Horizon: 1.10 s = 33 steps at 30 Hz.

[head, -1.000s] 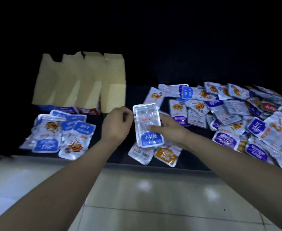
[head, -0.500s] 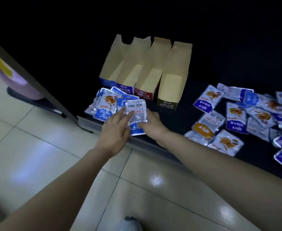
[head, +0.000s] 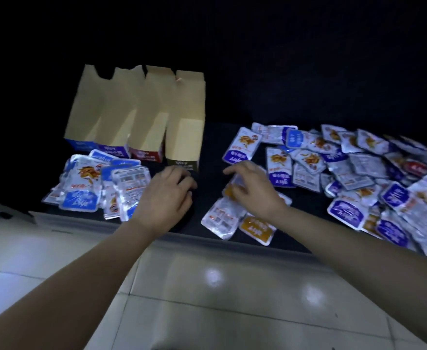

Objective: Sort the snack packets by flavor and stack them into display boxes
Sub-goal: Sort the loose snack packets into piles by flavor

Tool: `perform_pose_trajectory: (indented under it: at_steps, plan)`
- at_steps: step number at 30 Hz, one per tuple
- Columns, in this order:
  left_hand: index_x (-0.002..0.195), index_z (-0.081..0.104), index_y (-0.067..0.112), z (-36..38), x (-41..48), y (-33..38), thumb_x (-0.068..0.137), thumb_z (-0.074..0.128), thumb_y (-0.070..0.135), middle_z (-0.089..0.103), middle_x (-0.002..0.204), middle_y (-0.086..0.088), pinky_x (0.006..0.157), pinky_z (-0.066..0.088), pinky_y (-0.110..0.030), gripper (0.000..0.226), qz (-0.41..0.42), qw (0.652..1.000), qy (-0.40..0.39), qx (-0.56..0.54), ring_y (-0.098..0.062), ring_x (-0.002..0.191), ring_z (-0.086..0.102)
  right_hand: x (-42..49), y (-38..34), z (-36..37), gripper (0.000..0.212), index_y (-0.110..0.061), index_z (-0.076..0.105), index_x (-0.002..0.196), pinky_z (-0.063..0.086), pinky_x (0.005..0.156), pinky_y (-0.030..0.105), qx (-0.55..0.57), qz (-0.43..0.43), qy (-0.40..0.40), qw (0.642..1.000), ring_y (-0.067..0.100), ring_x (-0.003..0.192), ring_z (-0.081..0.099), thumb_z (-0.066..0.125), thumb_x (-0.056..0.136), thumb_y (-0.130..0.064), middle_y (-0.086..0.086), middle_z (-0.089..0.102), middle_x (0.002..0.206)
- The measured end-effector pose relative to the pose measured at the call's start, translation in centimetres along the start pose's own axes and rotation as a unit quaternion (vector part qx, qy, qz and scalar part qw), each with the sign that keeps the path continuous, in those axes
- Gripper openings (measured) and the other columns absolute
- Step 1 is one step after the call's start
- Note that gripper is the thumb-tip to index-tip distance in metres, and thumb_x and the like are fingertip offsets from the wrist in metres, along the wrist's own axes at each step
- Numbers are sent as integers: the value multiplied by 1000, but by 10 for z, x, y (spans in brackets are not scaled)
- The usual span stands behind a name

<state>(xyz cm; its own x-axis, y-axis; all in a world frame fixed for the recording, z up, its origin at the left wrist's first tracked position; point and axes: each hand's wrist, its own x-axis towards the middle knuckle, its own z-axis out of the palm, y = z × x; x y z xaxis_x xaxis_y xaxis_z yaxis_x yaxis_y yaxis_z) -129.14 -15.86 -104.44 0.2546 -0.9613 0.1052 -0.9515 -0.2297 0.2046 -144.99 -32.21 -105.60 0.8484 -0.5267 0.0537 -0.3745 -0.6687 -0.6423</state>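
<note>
Single head-worn wide-angle view, looking forward and steeply down over both bare forearms, close above the front edge of a black-topped table (head: 212,152). Glossy pale floor tiles (head: 207,299) across the lower frame (light glare there); darkness along the top. No second view, hence no overlap.

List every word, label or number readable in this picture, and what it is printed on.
None can be read.
Snack packets: white lettering on blue, purple, orange and red panels, too blurred to read.
Display boxes: print on the coloured front bands, too blurred and small.
Packet backs: fine print, illegible.
</note>
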Motion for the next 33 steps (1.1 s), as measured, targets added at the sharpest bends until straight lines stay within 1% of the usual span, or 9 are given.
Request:
perform_pose_trajectory:
  at_steps: [6,9,13,17,20,26,28,31,33]
  plan:
    - [149,32,24,41,61,57,97,39,46,17,160,-7,114,26,-40,56,3,986,-154,-70,-27,143,21,-56,70,-44,63,-26,13,155,5,116,34,-201,54,-189,960,14,149,1,40,101,-44,-5,0,163]
    - [149,30,32,55,72,79,97,45,44,21,156,-6,111,26,-35,56,23,984,-173,-22,-25,139,21,-69,88,-56,55,-23,34,150,16,115,36,-175,34,-162,971,17,145,22,48,99,-38,-3,24,159]
    - [141,45,29,59,83,95,96,45,44,42,127,-1,101,34,-37,47,49,987,-124,-83,-19,117,37,-63,103,-76,22,-12,70,109,48,90,40,-140,13,7,990,24,99,62,56,93,-14,5,68,107]
    - [123,62,19,59,94,90,94,55,33,47,115,-3,94,37,-36,33,18,996,-17,-88,-21,111,40,-42,109,-85,34,-12,61,125,41,97,43,-148,20,93,984,31,118,52,51,93,-18,10,58,125]
    - [126,58,18,55,106,83,93,54,31,44,132,-9,99,34,-41,35,-42,997,18,-64,-28,124,36,-26,112,-77,55,-20,30,151,18,115,44,-180,101,-6,978,23,146,20,45,100,-36,4,25,159]
    - [152,22,30,65,137,83,100,36,46,5,162,-3,119,2,-40,55,-93,986,-110,-81,-23,149,-1,-8,126,-77,24,-12,67,111,43,88,38,-167,56,92,980,28,104,56,54,95,-24,7,63,110]
    - [148,32,28,69,141,85,100,37,45,13,161,-5,118,6,-39,51,-94,986,-108,-89,-23,147,7,7,130,-86,35,-13,58,127,37,98,40,-184,68,110,974,29,119,50,54,94,-24,10,56,129]
    - [141,45,22,77,141,86,99,44,39,29,151,-7,114,16,-40,45,-84,991,-49,-90,-23,141,20,22,135,-91,71,-19,20,154,16,116,45,-218,150,-18,964,25,146,19,51,96,-44,5,16,161]
    - [142,44,23,80,138,87,98,47,37,31,148,-8,113,18,-39,46,-72,992,-9,-100,-23,138,21,20,138,-88,76,-19,20,154,19,116,44,-257,152,-47,953,26,144,21,51,93,-52,7,19,159]
